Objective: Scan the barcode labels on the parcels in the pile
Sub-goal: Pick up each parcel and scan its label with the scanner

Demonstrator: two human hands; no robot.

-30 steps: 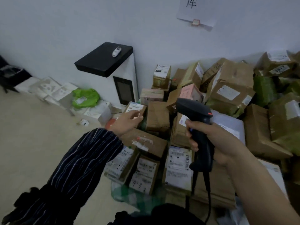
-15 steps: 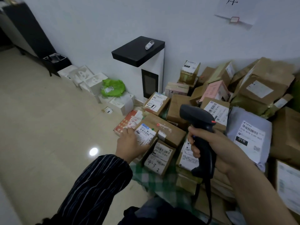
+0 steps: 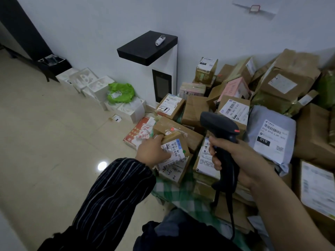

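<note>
- Head view: the left hand [image 3: 154, 153] grips a small box [image 3: 176, 137] at the pile's left edge, likely to show its label [image 3: 172, 153].
- The right hand [image 3: 235, 160] clamps the scanner [image 3: 220, 129], pointed there.

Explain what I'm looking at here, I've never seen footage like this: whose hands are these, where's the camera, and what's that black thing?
There is no machine here. These are a person's two bare hands, filmed by a wide-angle camera worn on their head that looks forward and down, which is why the arms reach in from the bottom edge. The right hand grips the black thing, a handheld barcode scanner with its cable hanging down. The left hand, in a striped sleeve, holds a small brown parcel with its white label facing up. On the floor by the wall lies a pile of cardboard parcels, plus a grey mailer bag with a barcode label. The job is scanning those labels.
</note>
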